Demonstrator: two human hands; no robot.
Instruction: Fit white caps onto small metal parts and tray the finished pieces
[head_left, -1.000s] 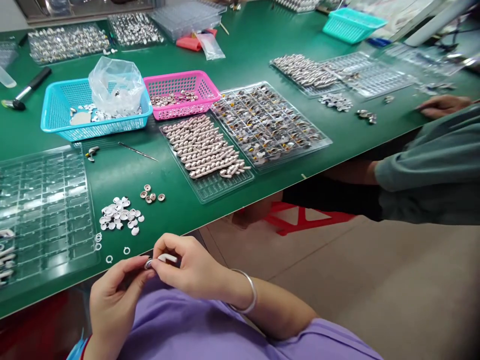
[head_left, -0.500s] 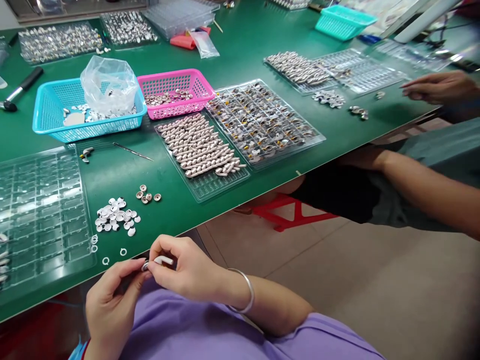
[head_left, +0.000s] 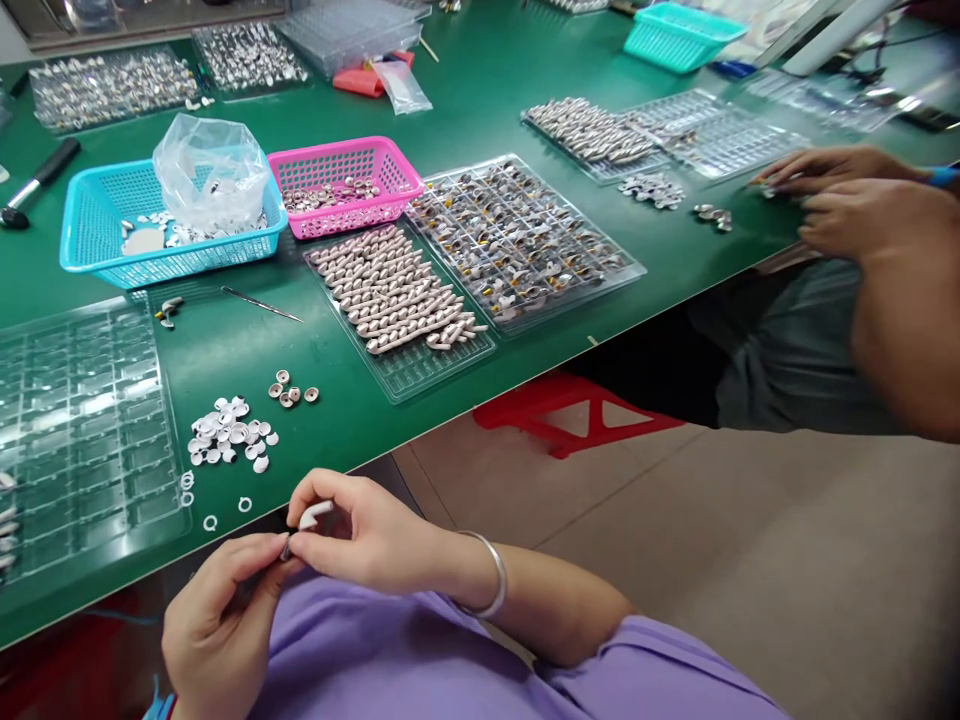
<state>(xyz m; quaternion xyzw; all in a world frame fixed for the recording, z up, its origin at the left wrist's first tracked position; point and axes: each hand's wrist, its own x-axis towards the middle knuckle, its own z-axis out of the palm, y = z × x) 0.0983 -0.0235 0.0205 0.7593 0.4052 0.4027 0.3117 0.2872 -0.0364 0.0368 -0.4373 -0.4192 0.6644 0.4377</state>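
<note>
My right hand [head_left: 367, 535] pinches a small white earbud-shaped shell [head_left: 315, 514] just off the front edge of the green table [head_left: 480, 90]. My left hand [head_left: 217, 620] meets it from below, its fingertips pressed on a small round metal cap at the shell's end. Both hands hover over my purple lap. On the table just beyond them lie a pile of small white round caps [head_left: 229, 435], a few brownish caps [head_left: 291, 390] and some thin white rings [head_left: 210, 522].
An empty clear compartment tray [head_left: 82, 420] lies at left. A tray of pinkish shells [head_left: 397, 295] and a tray of assembled parts [head_left: 525, 240] sit mid-table, behind them a blue basket [head_left: 97, 215] and a pink basket [head_left: 341, 165]. A co-worker's hands [head_left: 847, 195] work at right.
My hands stayed together and turned the shell slightly upward. The co-worker at right brought both hands forward over the table edge. The view drifted a little.
</note>
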